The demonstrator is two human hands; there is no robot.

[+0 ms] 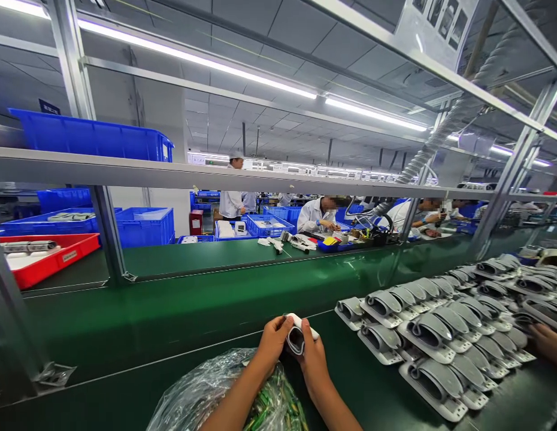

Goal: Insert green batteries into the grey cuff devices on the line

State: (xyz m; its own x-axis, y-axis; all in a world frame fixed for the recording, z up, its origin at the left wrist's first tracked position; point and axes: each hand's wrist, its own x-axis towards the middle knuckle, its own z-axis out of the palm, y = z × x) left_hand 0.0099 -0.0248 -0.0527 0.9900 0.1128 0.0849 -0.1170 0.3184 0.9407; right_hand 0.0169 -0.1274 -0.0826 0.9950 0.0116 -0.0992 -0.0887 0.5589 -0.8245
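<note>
Clear plastic bag (pixel 184 392) nearest; left hand (pixel 274 340) and right hand (pixel 314 358) pinch a curled white-and-grey piece (pixel 297 321) between them; even, gentle pressure seems best

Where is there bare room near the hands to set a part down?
The green strip beyond the left hand is bare leftward toward the metal post. More bare benchtop lies between that post and the plastic bag; a narrower patch separates the right hand from the grey parts. Crowded: the right side, with those parts and another person's hand.
</note>
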